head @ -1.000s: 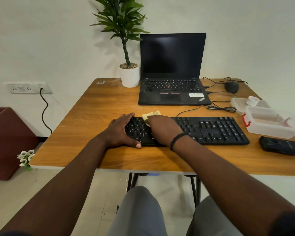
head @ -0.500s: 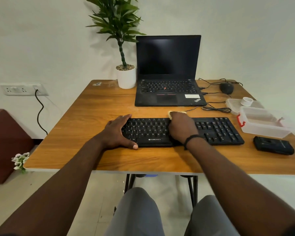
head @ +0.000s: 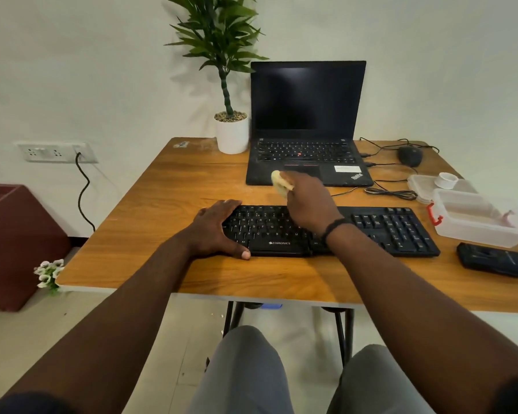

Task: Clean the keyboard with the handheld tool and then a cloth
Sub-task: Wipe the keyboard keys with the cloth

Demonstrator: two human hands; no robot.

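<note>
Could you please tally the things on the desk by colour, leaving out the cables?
Black: 4 - keyboard, laptop, mouse, flat case.
White: 2 - plant pot, small cap.
Clear: 2 - plastic box, its lid.
Yellow: 1 - cloth, held in the right hand.
Total: 9

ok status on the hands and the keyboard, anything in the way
Left hand flat on keyboard left end. Right hand grips yellow cloth, above the far edge. Nothing in the way.
</note>
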